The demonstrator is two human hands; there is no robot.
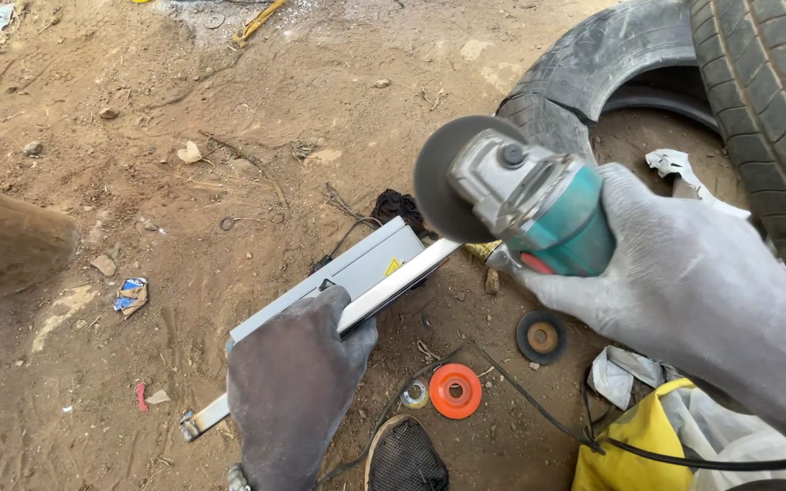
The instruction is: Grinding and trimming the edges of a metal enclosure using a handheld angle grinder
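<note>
My left hand (pixel 295 377), dusty and dark, presses down on a flat metal bar (pixel 408 273) that lies across a grey metal box (pixel 357 264) on the dirt ground. My right hand (pixel 675 273), coated in pale dust, grips a teal angle grinder (pixel 539 205). Its dark cutting disc (pixel 443 177) hangs just above the far end of the bar, near the box's yellow warning sticker. The grinder's black cable (pixel 539 405) trails down over the ground to the lower right.
Two worn tyres (pixel 757 109) lie at the upper right. An orange disc (pixel 455 391), a dark grinding disc (pixel 541 337) and a mesh piece (pixel 404 459) sit on the dirt near my hands. A yellow bag (pixel 634 445) rests at the bottom right. A brown blurred shape (pixel 6 241) is at the left.
</note>
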